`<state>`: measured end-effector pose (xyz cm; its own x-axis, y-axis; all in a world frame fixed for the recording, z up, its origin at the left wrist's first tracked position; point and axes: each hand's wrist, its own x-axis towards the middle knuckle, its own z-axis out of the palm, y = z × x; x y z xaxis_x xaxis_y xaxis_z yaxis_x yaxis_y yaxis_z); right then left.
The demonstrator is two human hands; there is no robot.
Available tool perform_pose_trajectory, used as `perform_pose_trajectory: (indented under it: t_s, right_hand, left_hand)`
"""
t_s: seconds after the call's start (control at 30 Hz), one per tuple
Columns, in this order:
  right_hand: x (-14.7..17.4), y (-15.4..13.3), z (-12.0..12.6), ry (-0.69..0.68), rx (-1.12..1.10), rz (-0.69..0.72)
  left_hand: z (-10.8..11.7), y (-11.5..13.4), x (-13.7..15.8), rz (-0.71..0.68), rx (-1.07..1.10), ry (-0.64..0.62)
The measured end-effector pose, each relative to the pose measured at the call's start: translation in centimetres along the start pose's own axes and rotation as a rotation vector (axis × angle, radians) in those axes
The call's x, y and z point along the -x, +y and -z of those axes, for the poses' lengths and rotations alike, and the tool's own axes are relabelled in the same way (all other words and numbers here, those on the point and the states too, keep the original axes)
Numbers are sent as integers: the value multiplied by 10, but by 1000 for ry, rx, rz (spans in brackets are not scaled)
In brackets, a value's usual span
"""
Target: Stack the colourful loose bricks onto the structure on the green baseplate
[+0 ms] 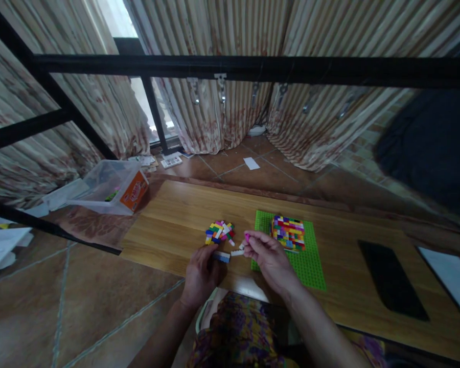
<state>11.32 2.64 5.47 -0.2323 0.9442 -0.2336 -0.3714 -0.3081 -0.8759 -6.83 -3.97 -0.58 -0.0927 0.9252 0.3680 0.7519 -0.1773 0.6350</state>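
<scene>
Fingers closed, my left hand (202, 271) is low over the wooden table and grips a short blue-and-white strip of toy bricks (222, 257) that sticks out to its right. A small pink toy brick (247, 237) is pinched between the fingertips of my right hand (270, 259). Just beyond my left hand lies a loose pile of toy bricks (219, 231) in several colours. White bricks (236, 252) lie between the two hands. To the right, a multicoloured block of joined bricks (288, 232) stands on a green studded baseplate (310, 271), partly behind my right hand.
The wooden table (176, 214) carries a dark flat object (393, 278) on the right, with a white sheet (450, 278) beyond it. A clear plastic bin (103, 186) with an orange label stands past the table's left end. A black metal frame (230, 66) crosses in front of curtains.
</scene>
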Motion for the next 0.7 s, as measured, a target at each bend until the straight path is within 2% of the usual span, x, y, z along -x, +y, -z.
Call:
perform_pose_trajectory:
  t_s: [0.13,0.33,0.43,0.5,0.7]
  right_hand:
    - [14,-12,4,-12,-140,-66]
    - [23,-17,9,3,-172,-49]
    - [26,-17,11,42,-10,52]
    - [30,-18,12,45,160,144]
    - [47,-24,16,-49,540,337]
  left_hand:
    - [0,0,-1,-10,-6,2]
    - [2,1,-2,25,51,25]
    - [7,11,-2,58,132,116]
    - [12,26,-3,60,205,141]
    - [10,84,-16,82,542,-107]
